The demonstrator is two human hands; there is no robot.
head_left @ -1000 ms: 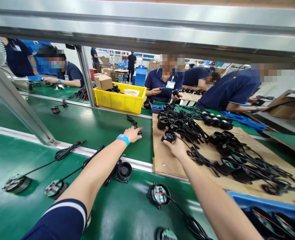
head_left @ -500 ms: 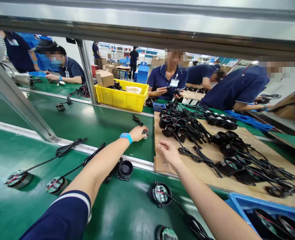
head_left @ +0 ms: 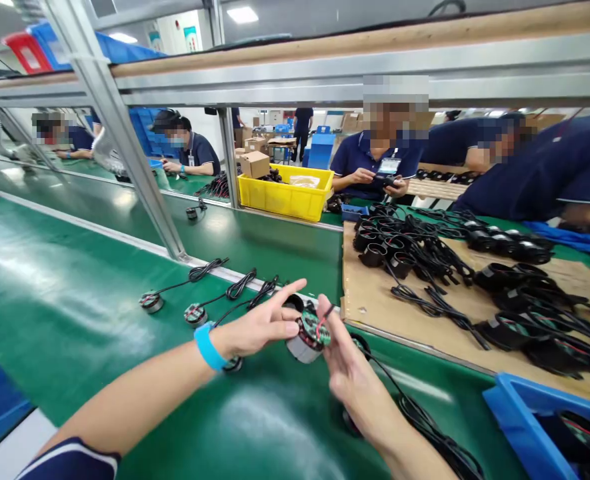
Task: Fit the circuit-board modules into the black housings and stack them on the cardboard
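Between my hands, above the green bench, is a small round motor with a silvery metal side, a green circuit board on top and red and black wires. My left hand, with a blue wristband, has its thumb against the motor's left edge while the index finger points away. The fingers of my right hand press along the right side, by the wires. Behind my left fingers a black round housing is partly hidden. To the left lie similar motors, one and another, each with a coiled black cable.
Right of my hands, a cardboard sheet carries many black housings with cables. A blue bin stands at lower right, a yellow crate beyond the belt. A metal post rises at left. A co-worker sits opposite.
My left hand has brought the motor back from the far green strip toward me. My right hand has moved from the cardboard edge to the motor. The view has turned left.
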